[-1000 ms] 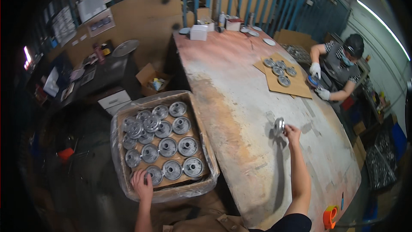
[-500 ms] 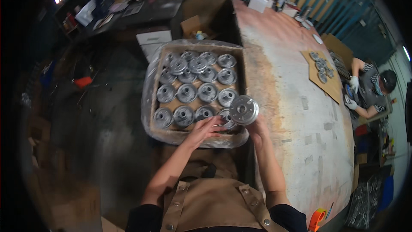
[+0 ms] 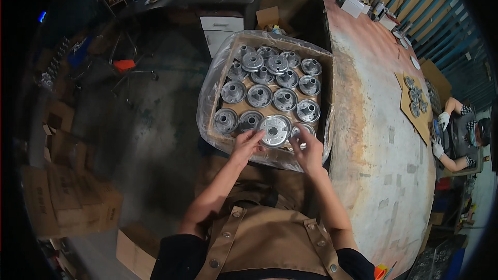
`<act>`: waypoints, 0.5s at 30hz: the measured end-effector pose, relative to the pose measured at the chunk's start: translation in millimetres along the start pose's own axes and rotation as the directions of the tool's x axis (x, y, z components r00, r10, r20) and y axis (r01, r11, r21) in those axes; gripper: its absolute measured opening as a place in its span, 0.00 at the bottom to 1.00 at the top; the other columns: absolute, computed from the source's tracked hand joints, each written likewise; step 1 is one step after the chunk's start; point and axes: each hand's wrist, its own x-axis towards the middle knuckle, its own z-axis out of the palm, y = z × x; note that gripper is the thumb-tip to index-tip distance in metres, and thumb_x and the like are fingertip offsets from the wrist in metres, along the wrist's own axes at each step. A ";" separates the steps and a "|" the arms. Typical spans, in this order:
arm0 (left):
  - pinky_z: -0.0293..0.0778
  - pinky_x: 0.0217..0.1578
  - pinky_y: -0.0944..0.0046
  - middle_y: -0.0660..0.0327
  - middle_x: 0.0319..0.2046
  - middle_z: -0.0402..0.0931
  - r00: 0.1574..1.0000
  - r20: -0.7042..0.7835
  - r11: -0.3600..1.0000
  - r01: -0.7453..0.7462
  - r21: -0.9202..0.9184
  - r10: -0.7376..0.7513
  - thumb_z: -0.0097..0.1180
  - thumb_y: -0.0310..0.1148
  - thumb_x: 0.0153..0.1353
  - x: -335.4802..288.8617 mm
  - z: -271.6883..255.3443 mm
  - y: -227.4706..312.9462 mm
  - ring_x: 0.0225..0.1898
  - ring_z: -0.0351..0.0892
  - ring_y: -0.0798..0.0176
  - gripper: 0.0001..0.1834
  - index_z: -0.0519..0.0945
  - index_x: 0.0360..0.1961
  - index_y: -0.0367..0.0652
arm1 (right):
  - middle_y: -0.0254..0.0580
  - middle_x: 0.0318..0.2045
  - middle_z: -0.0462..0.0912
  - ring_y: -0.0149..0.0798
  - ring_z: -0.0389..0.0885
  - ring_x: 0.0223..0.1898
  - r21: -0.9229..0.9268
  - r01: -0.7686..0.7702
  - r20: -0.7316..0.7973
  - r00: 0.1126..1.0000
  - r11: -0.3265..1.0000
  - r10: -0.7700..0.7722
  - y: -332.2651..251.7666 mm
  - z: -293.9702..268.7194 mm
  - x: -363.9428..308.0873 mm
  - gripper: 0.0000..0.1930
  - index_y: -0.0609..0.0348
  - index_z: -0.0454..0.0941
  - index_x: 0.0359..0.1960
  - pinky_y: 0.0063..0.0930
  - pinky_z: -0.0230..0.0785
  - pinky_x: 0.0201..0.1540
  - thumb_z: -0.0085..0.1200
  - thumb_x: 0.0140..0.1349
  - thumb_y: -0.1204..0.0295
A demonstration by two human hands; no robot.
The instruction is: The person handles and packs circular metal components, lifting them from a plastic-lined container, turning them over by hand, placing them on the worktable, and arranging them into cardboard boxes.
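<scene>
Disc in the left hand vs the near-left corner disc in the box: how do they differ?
The held disc shows a flatter face with a central hole; the corner disc shows a raised hub.
The held disc is in the left hand, over the box; the corner disc lies inside it.
Both: round, grey, metallic-looking.

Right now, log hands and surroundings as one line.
left hand: holds metal disc | right hand: open beside it | below: plastic-lined box, similar discs | right: worktable

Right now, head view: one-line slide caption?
Left hand holding a round metal part over a plastic-lined box of similar parts, right hand close beside it.
</scene>
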 end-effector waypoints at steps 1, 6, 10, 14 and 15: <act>0.78 0.28 0.70 0.65 0.33 0.78 1.000 -0.023 1.000 0.005 0.019 -0.004 0.60 0.38 0.63 0.8 0.5 0.2 0.30 0.77 0.73 0.14 0.79 0.43 0.38 | 0.41 0.28 0.82 0.37 0.81 0.27 -0.078 0.127 0.105 0.987 0.989 -0.118 -4.7 -2.9 -1.7 0.25 0.52 0.73 0.56 0.29 0.73 0.32 0.60 0.54 0.76; 0.75 0.30 0.70 0.65 0.34 0.79 1.000 0.015 0.998 0.019 0.064 -0.020 0.58 0.37 0.64 9.9 7.2 3.7 0.32 0.78 0.73 0.12 0.79 0.42 0.40 | 0.41 0.24 0.82 0.44 0.81 0.22 -0.328 0.450 0.302 0.883 0.831 -0.359 -13.0 8.3 10.0 0.32 0.51 0.73 0.57 0.35 0.71 0.24 0.66 0.46 0.66; 0.76 0.30 0.70 0.66 0.33 0.77 1.000 0.011 0.991 0.012 0.135 -0.013 0.57 0.37 0.65 17.3 1.6 12.1 0.32 0.77 0.74 0.12 0.79 0.42 0.39 | 0.42 0.22 0.81 0.44 0.80 0.21 -0.386 0.424 0.339 0.891 0.820 -0.301 -5.8 12.4 24.0 0.30 0.52 0.74 0.55 0.35 0.69 0.22 0.65 0.48 0.65; 0.79 0.32 0.69 0.63 0.39 0.79 0.999 0.002 0.984 0.032 0.176 -0.033 0.58 0.36 0.64 23.2 -3.2 23.0 0.35 0.79 0.71 0.17 0.77 0.48 0.35 | 0.43 0.16 0.78 0.46 0.78 0.16 -0.345 0.572 0.389 0.809 0.744 -0.441 2.2 21.4 38.9 0.21 0.58 0.76 0.50 0.39 0.67 0.19 0.58 0.58 0.60; 0.79 0.32 0.69 0.63 0.39 0.79 0.998 0.055 0.987 -0.007 0.160 -0.002 0.58 0.36 0.64 24.7 -2.0 25.1 0.35 0.79 0.71 0.17 0.77 0.48 0.35 | 0.43 0.16 0.78 0.46 0.78 0.16 -0.355 0.573 0.394 0.808 0.739 -0.438 6.2 22.3 44.9 0.21 0.58 0.76 0.50 0.39 0.67 0.19 0.58 0.58 0.60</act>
